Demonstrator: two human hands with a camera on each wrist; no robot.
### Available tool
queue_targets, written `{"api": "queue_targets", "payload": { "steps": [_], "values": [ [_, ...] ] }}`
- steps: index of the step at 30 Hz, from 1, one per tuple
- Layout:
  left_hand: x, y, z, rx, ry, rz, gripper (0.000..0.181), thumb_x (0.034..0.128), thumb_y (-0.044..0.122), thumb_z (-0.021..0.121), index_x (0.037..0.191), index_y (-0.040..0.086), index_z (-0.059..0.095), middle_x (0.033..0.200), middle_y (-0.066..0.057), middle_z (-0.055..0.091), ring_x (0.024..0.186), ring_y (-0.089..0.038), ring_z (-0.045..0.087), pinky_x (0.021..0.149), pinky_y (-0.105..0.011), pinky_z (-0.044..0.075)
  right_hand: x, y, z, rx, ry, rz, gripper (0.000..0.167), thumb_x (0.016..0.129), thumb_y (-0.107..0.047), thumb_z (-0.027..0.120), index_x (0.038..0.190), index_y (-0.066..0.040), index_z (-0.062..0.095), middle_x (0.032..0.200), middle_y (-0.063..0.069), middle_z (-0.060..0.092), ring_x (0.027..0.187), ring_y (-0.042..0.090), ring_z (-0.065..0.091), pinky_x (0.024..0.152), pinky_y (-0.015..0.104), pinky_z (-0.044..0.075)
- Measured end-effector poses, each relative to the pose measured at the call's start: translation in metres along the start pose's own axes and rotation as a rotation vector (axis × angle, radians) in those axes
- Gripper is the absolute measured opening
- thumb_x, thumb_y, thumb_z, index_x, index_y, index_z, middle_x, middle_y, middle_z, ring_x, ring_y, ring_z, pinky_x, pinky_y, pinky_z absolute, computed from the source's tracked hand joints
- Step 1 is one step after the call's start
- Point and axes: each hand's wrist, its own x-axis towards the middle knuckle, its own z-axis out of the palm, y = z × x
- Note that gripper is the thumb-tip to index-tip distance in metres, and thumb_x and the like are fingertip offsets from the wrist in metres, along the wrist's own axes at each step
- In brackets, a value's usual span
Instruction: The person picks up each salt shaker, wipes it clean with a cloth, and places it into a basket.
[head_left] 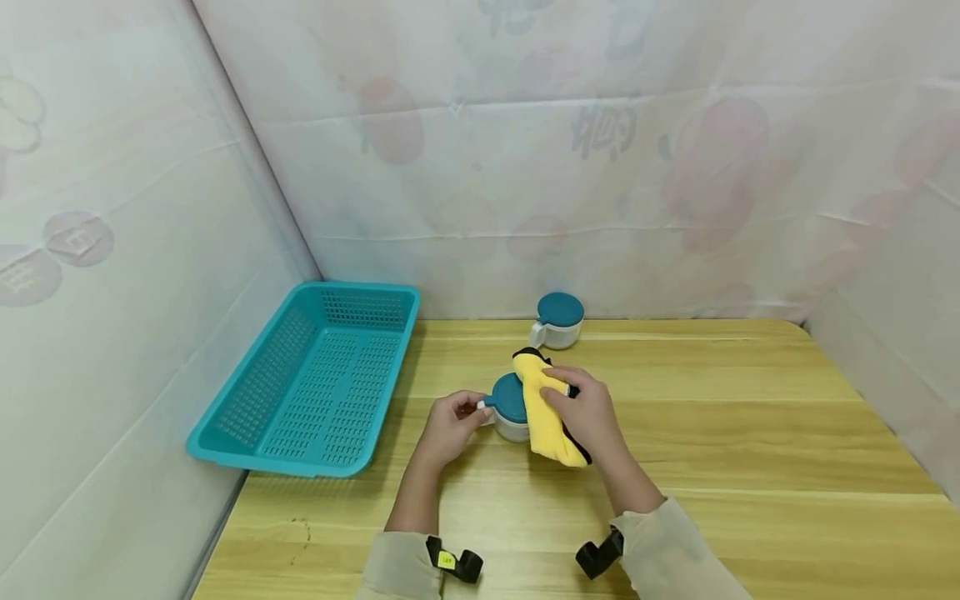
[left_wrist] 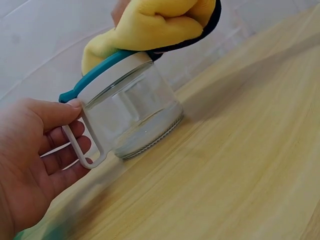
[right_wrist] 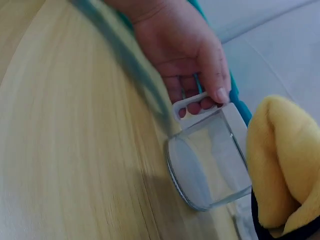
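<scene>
Plainly, hands (head_left: 453, 427) (head_left: 588, 408) grip jar (left_wrist: 135, 110) and cloth (head_left: 547, 417), the yellow tag (head_left: 446, 560) illegibly lettered.

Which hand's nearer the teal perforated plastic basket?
Left. The left hand is right of the basket, holding a teal-lidded glass jar; the right hand is farther right, holding a black-edged yellow cloth.

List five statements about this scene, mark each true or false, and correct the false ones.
1. The left hand holds the nearer jar by its handle. True.
2. The right hand grips a yellow cloth. True.
3. A second jar stands farther back. True.
4. That second jar has no lid. False: a teal lid tops it.
5. The basket sits right of both jars. False: the turquoise basket is left of them.
</scene>
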Motion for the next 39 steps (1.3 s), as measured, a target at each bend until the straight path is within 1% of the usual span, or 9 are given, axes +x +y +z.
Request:
{"api": "queue_targets", "payload": {
  "steps": [4,7,10,12,16,20,26,34,39],
  "values": [
    [0.001,-0.001,0.002,-0.008,-0.013,0.008,0.013,0.091,0.016,0.072,0.102,0.009,0.074,0.097,-0.007,0.069,0.086,-0.015,0.06,0.074,-0.024,0.053,0.001,0.007,-0.013,0.083,-0.016,0.106,0.041,0.092,-0.031,0.067,0.131,-0.017,0.064,0.145,0.006,0.052,0.133,0.025,0.047,0.101,0.041,0.048],
    [0.001,-0.001,0.002,-0.029,-0.021,0.015,0.015,0.0905,0.015,0.072,0.104,0.009,0.074,0.099,-0.009,0.069,0.086,-0.015,0.06,0.074,-0.024,0.053,0.005,0.006,-0.025,0.074,0.0,0.107,0.041,0.093,-0.032,0.066,0.132,-0.017,0.064,0.143,0.008,0.053,0.114,0.027,0.059,0.087,0.033,0.053],
    [0.001,-0.001,0.002,-0.048,-0.027,0.013,0.017,0.0898,0.014,0.073,0.106,0.008,0.074,0.1,-0.01,0.069,0.086,-0.015,0.059,0.074,-0.023,0.052,0.01,-0.005,-0.033,0.022,0.022,0.012,0.038,0.093,-0.028,0.067,0.129,-0.017,0.066,0.141,0.009,0.055,0.1,0.028,0.063,0.076,0.031,0.055],
    [0.0,-0.001,0.001,-0.052,-0.03,0.004,0.018,0.0896,0.012,0.073,0.107,0.007,0.074,0.101,-0.011,0.069,0.086,-0.014,0.059,0.073,-0.022,0.051,0.012,-0.017,-0.031,-0.052,0.006,-0.091,0.036,0.093,-0.025,0.067,0.127,-0.016,0.067,0.139,0.009,0.056,0.106,0.031,0.063,0.079,0.036,0.056],
    [-0.005,0.009,-0.001,-0.047,-0.045,-0.013,0.019,0.0909,0.009,0.071,0.109,0.004,0.073,0.102,-0.012,0.069,0.086,-0.013,0.059,0.074,-0.022,0.052,0.01,-0.042,-0.014,-0.246,-0.091,-0.297,0.034,0.092,-0.021,0.067,0.124,-0.013,0.069,0.138,0.011,0.056,0.126,0.035,0.052,0.092,0.049,0.052],
    [-0.011,0.024,-0.004,-0.053,-0.073,-0.008,0.018,0.0921,0.007,0.068,0.108,0.001,0.072,0.102,-0.013,0.069,0.087,-0.012,0.06,0.075,-0.022,0.053,0.004,-0.053,0.006,-0.385,-0.164,-0.382,0.032,0.091,-0.021,0.067,0.121,-0.012,0.07,0.132,0.011,0.058,0.12,0.034,0.056,0.092,0.05,0.052],
    [-0.015,0.035,-0.004,-0.041,-0.071,0.028,0.015,0.0927,0.006,0.067,0.105,-0.001,0.072,0.1,-0.015,0.07,0.086,-0.011,0.061,0.075,-0.022,0.053,0.0,-0.052,0.017,-0.506,-0.152,-0.364,0.029,0.091,-0.02,0.066,0.118,-0.011,0.072,0.13,0.012,0.058,0.117,0.032,0.059,0.092,0.048,0.053],
    [-0.013,0.034,0.001,-0.038,-0.041,-0.003,0.016,0.0915,0.007,0.069,0.105,0.001,0.074,0.099,-0.015,0.07,0.088,-0.018,0.061,0.073,-0.02,0.052,0.004,-0.055,0.0,-0.542,-0.12,-0.25,0.031,0.089,-0.016,0.065,0.118,-0.005,0.072,0.135,0.018,0.056,0.123,0.038,0.054,0.095,0.053,0.05],
    [-0.012,0.033,0.0,-0.018,-0.047,0.007,0.016,0.0915,0.007,0.069,0.105,0.001,0.073,0.099,-0.014,0.07,0.087,-0.014,0.061,0.074,-0.02,0.053,0.004,-0.064,0.005,-0.537,-0.097,-0.291,0.032,0.089,-0.016,0.066,0.119,-0.006,0.071,0.133,0.016,0.057,0.123,0.036,0.054,0.097,0.051,0.05]
  ]
}}
